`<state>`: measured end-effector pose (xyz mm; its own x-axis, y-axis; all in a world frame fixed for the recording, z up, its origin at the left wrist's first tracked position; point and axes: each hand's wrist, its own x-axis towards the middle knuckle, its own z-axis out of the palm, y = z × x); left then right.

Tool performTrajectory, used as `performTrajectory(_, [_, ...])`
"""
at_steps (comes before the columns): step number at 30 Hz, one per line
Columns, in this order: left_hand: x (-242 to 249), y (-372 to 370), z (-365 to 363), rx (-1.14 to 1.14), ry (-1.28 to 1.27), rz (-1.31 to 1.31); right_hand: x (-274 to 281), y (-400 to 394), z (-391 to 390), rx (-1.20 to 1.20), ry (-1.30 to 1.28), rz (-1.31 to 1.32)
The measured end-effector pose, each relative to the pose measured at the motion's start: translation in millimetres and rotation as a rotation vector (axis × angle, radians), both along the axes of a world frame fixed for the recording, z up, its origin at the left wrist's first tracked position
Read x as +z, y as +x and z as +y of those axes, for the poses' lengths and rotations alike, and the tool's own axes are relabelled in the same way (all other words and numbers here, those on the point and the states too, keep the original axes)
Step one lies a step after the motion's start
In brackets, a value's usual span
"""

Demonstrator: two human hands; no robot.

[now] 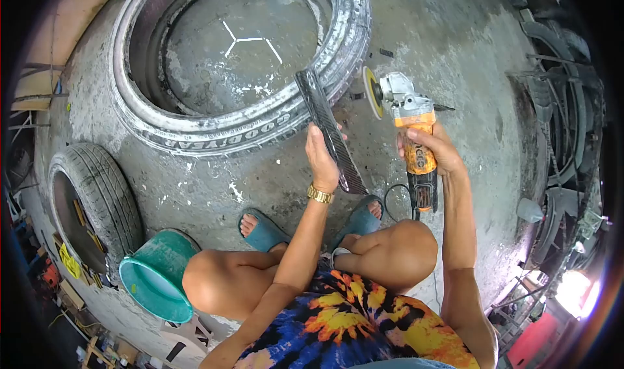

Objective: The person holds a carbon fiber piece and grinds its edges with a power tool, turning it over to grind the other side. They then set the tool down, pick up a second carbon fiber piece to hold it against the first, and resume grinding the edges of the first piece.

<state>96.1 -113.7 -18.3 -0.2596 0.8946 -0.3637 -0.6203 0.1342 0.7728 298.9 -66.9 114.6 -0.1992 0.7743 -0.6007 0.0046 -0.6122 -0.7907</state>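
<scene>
A strip of tyre tread [330, 130] is gripped by the fingers of the left hand [322, 158]. An orange angle grinder [411, 135] is clasped by the right hand [434, 149], at three o'clock. "GOODYEAR" is read on the large tyre [234, 128] at eleven o'clock.

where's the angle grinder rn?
Head view, right of centre: the angle grinder is in the right hand, disc facing the rubber strip, near the Goodyear tyre.

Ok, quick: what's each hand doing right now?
Left hand: closed on a black rubber strip.
Right hand: closed around the orange angle grinder.
</scene>
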Motion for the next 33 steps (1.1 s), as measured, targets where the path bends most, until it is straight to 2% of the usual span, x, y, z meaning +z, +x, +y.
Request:
performTrajectory(3, [-2.7,-9.5,1.8,-0.058,-0.016,0.050,-8.6,21.5,-16.5,-0.035,-0.075,0.052])
performTrajectory(4, [1.7,-13.7,4.8,-0.059,0.043,0.152,-14.6,29.2,-22.4,-0.030,-0.086,0.117])
performTrajectory(5, [6.5,-17.1,8.3,-0.060,0.106,0.257,-16.9,34.1,-31.0,-0.038,-0.106,0.111])
performTrajectory(6, [12.6,-19.2,13.8,-0.063,0.097,0.254,-18.8,37.1,-35.9,-0.047,-0.081,0.107])
performTrajectory(8, [21.5,-24.4,30.9,-0.018,0.257,0.361,-17.0,39.9,-44.4,-0.068,-0.069,0.111])
performTrajectory(11, [19.6,-34.5,68.6,0.056,0.280,0.496,-18.0,40.5,-56.4,-0.046,-0.050,0.010])
performTrajectory(13, [21.2,-39.9,98.4,0.047,0.271,0.463,-20.7,41.1,-61.5,-0.011,-0.030,-0.015])
performTrajectory(15, [19.6,-44.6,126.4,0.088,0.257,0.439,-15.1,27.6,-66.0,0.037,0.154,-0.308])
performTrajectory(17, [15.9,-49.4,138.4,0.071,0.294,0.496,-14.1,15.0,-66.1,0.038,0.278,-0.329])
performTrajectory(19, [18.5,-48.8,137.8,0.072,0.278,0.491,-16.7,3.9,-65.6,0.017,0.461,-0.487])
performTrajectory(21, [21.7,-47.8,138.4,0.070,0.302,0.494,-20.7,-2.4,-59.8,0.034,0.473,-0.577])
performTrajectory(23, [26.5,-45.6,140.7,0.178,0.278,0.612,-18.4,-13.5,-51.8,0.057,0.473,-0.717])
performTrajectory(24, [29.0,-50.0,145.7,0.163,0.185,0.507,-17.9,-17.8,-47.3,0.056,0.476,-0.713])
performTrajectory(25, [30.1,-49.3,146.0,0.165,0.187,0.511,-17.6,-22.3,-42.8,0.041,0.481,-0.717])
performTrajectory(27, [36.3,-44.9,143.4,0.203,0.102,0.133,-15.3,-29.4,-34.7,0.027,0.486,-0.719])
performTrajectory(29, [21.1,-48.9,147.0,0.173,0.053,0.145,-11.6,-34.4,-28.1,0.006,0.429,-0.691])
performTrajectory(31, [-1.0,-51.4,152.4,0.160,0.067,0.532,-7.8,-40.6,-22.2,0.018,0.455,-0.697])
performTrajectory(33, [-4.1,-49.9,150.7,0.162,0.051,0.487,-6.5,-44.7,-17.2,0.025,0.488,-0.709])
